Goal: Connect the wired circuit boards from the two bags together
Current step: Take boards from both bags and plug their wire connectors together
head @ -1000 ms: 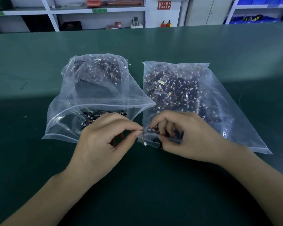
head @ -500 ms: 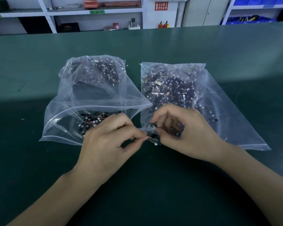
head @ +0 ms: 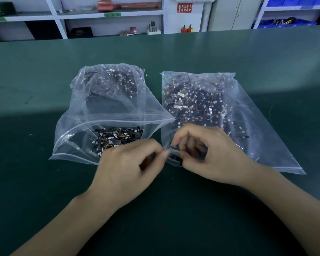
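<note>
Both hands pinching small boards: left hand [head: 129, 163], right hand [head: 209, 154], near the table's [head: 44, 200] front edge. Line up connectors squarely. Press gently, sparing wires.

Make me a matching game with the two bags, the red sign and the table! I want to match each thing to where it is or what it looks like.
Things:
1. left bag
2. right bag
3. red sign
4. table

Descriptions:
A. on the back wall
B. dark green, under everything
C. mouth gaping open toward the person
D. lying flatter, packed with boards, its near corner at the fingertips of both hands

Pairs: 1-C, 2-D, 3-A, 4-B
</note>
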`<state>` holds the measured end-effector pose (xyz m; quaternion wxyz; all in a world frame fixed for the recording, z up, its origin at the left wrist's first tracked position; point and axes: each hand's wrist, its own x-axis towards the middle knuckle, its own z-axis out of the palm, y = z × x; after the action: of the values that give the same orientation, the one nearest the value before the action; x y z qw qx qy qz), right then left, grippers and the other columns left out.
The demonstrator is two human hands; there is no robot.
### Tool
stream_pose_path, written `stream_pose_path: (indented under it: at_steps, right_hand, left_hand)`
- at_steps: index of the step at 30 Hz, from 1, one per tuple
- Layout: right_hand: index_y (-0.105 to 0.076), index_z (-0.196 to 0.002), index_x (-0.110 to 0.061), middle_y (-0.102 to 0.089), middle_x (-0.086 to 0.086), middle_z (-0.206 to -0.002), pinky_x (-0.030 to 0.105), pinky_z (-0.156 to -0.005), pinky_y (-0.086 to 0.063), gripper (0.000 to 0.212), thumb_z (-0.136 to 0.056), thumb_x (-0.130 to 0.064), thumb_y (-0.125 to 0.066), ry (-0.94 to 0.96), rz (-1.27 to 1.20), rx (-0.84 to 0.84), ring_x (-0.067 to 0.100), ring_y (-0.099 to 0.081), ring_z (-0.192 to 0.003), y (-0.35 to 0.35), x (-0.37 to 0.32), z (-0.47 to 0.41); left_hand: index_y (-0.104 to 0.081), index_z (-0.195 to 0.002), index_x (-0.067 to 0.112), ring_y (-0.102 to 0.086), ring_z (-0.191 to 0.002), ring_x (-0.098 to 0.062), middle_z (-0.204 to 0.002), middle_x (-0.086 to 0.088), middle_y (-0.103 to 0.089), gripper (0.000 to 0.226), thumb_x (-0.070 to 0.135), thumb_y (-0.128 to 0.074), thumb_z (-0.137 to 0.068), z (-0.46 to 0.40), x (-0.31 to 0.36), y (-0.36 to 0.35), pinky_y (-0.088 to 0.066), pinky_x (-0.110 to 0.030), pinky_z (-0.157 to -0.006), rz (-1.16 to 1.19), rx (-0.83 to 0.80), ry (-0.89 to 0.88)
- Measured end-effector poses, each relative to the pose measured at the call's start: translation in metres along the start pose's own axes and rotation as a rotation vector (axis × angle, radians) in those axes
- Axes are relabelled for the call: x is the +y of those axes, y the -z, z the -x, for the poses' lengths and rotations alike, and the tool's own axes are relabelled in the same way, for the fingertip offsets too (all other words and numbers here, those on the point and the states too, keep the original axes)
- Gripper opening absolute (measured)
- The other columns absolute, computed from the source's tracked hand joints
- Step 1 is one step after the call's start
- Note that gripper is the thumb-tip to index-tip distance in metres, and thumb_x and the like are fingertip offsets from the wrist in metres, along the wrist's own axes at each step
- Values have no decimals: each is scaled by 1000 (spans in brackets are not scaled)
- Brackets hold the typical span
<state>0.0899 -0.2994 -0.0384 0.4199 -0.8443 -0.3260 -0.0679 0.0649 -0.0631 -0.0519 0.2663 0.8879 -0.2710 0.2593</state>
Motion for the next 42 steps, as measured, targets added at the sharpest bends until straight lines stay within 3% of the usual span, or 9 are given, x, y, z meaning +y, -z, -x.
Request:
stream_pose_path:
  at_steps: [6,11,14,17,23,27,34,39,42]
  right_hand:
    - [-71,-104,-24,-65,-13,-80,11,-66,-42,35,-80,0,-77,-31,66,-49,19,-61,-64,-2,2,2]
    - [-71,-104,-26,-65,-13,-82,13,-66,-43,32,-81,-5,-76,-44,75,-60,19,-63,-66,-1,2,2]
    - [-71,-105,-25,-65,-13,-82,13,-66,-42,29,-82,-9,-78,-34,86,-56,19,-62,-65,-1,2,2]
    - [-70,-105,-25,-64,-14,-82,15,-64,-43,20,-87,-24,-79,-18,98,-50,19,-63,-66,-2,1,2]
    - [-70,-103,-26,-64,-14,-81,17,-63,-45,15,-90,-31,-76,-14,99,-27,19,-63,-67,-4,2,2]
    - [-71,-102,-24,-64,-13,-80,19,-62,-46,10,-93,-27,-76,-4,84,1,20,-62,-66,-5,3,2]
    - [-71,-96,-21,-63,-15,-76,15,-62,-43,11,-96,-11,-77,10,74,91,19,-60,-63,-8,5,2]
    - [-75,-95,-15,-65,-14,-80,13,-65,-42,7,-102,-15,-73,16,33,111,16,-61,-67,-11,1,3]
    - [-78,-97,-11,-68,-12,-83,13,-67,-41,23,-106,-27,-65,5,-32,89,14,-61,-70,-11,-4,2]
  left_hand:
    - [-59,-77,26,-39,-51,-13,-55,16,-32,28,43,-56,-100,-2,-22,28,-28,-23,-51,-280,16,107]
    - [-59,-87,33,-47,-46,-7,-50,13,-38,6,38,-62,-89,-3,-39,44,-36,-24,-52,-289,-162,147]
    - [-64,-102,38,-49,-48,-5,-51,15,-42,20,39,-71,-84,-6,-43,50,-42,-28,-53,-285,-245,184]
    - [-65,-98,40,-48,-48,-2,-49,15,-42,17,37,-73,-83,-5,-45,49,-41,-27,-54,-297,-260,186]
    - [-70,-82,35,-39,-47,-2,-51,18,-29,15,25,-78,-90,-5,-44,47,-43,-26,-48,-265,-143,106]
    - [-79,-83,32,-39,-48,-8,-54,17,-29,15,34,-66,-91,-6,-43,45,-47,-31,-48,-256,-11,65]
    - [-81,-89,25,-42,-59,-20,-56,12,-36,14,28,-72,-98,-4,-37,38,-38,-27,-53,-184,179,29]
    - [-83,-97,18,-42,-58,-2,-61,15,-39,15,25,-71,-103,-1,-26,30,-36,-16,-58,-39,225,-13]
    - [-83,-103,17,-43,-61,4,-71,26,-39,14,25,-72,-104,2,-20,26,-38,-13,-62,24,191,-79]
